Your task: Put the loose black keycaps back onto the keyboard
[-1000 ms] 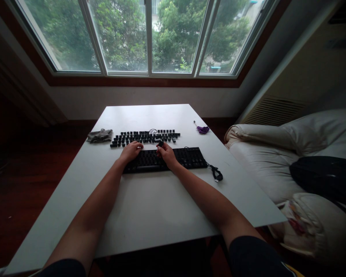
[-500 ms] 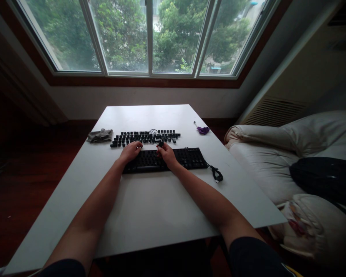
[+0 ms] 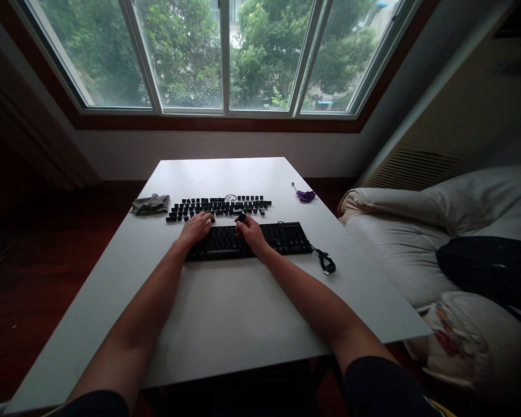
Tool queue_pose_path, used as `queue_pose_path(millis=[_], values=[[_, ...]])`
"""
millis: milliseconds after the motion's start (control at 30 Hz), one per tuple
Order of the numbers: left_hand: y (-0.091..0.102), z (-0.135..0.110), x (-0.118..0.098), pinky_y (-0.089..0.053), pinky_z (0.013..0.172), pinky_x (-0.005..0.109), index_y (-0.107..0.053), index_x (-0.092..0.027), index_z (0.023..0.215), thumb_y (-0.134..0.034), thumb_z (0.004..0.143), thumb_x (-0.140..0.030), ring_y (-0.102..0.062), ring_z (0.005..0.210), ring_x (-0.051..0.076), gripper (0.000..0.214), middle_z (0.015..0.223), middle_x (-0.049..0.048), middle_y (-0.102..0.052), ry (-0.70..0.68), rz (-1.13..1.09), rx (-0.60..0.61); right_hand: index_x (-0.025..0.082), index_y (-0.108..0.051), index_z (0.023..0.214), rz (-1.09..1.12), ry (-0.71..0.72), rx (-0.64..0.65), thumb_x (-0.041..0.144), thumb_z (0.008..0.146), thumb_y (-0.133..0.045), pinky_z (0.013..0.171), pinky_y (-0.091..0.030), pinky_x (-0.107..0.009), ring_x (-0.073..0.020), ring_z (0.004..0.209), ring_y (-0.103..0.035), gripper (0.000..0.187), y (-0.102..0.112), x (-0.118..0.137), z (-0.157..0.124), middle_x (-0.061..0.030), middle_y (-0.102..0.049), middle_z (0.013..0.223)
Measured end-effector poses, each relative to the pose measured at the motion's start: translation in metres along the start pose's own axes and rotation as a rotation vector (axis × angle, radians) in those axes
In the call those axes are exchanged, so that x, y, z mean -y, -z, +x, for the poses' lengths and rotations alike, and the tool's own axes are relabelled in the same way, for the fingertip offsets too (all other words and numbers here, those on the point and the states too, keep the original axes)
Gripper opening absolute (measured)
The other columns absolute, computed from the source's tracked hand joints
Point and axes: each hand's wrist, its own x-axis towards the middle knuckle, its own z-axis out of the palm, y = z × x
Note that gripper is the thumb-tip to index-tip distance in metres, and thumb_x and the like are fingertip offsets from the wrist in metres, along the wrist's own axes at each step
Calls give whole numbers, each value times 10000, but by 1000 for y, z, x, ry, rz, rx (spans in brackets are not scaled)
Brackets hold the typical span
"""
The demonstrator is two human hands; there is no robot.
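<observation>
A black keyboard (image 3: pixel 282 238) lies across the middle of the white table (image 3: pixel 226 307). Behind it, several loose black keycaps (image 3: pixel 217 207) are laid out in rows. My left hand (image 3: pixel 195 227) rests on the keyboard's left part, fingers curled down at its far edge beside the keycap rows. My right hand (image 3: pixel 252 231) hovers over the keyboard's middle and pinches a small black keycap (image 3: pixel 242 217) between its fingertips. The keyboard's cable (image 3: pixel 325 259) lies coiled at its right end.
A crumpled grey cloth (image 3: pixel 150 204) sits left of the keycaps. A small purple tool (image 3: pixel 304 195) lies at the far right of the table. A white cushion with a black bag (image 3: pixel 486 263) is right of the table. Windows stand behind.
Almost nothing has moved; my left hand's fingers have shifted slightly at the keyboard's far edge, and my right hand keeps its pinch on the keycap.
</observation>
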Motion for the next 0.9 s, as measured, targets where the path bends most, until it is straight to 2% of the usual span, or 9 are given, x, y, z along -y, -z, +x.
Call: queue_pose_path(millis=[133, 300, 500, 733, 900], values=[[0, -1, 0, -484, 944, 340, -654, -282, 1230, -537, 947, -268, -641, 1061, 228, 306, 1286, 66, -635, 34, -37, -15, 203, -601, 962, 1, 4, 6, 443, 802, -617, 542, -416, -249, -120, 564, -544, 289, 0, 0, 0, 27, -600, 711], [-2, 0, 2, -492, 914, 339, -643, -273, 1253, -512, 949, -244, -654, 1022, 231, 332, 1192, 70, -679, 90, -73, -69, 207, -603, 966, -2, 5, 17, 438, 810, -617, 551, -423, -251, -123, 573, -549, 279, 0, -1, 0, 24, -605, 718], [-5, 3, -2, -485, 963, 343, -624, -243, 1317, -517, 945, -221, -645, 1046, 227, 388, 1171, 64, -703, 16, -166, -45, 204, -605, 956, -8, 7, 16, 433, 807, -621, 549, -417, -252, -123, 568, -546, 274, 1, 0, 0, 21, -608, 717], [-10, 3, 0, -465, 1012, 377, -696, -253, 1243, -507, 971, -282, -591, 1156, 265, 332, 1212, 88, -671, 6, -82, -18, 204, -605, 968, -13, 15, 23, 431, 812, -619, 551, -419, -257, -126, 571, -545, 275, 1, -1, 1, 19, -609, 721], [-13, 3, 3, -465, 999, 392, -707, -248, 1223, -494, 981, -324, -582, 1144, 281, 332, 1228, 99, -659, 8, 1, -21, 202, -605, 964, -16, 12, 19, 431, 809, -621, 553, -421, -258, -129, 576, -550, 277, 0, 0, 1, 17, -608, 718]])
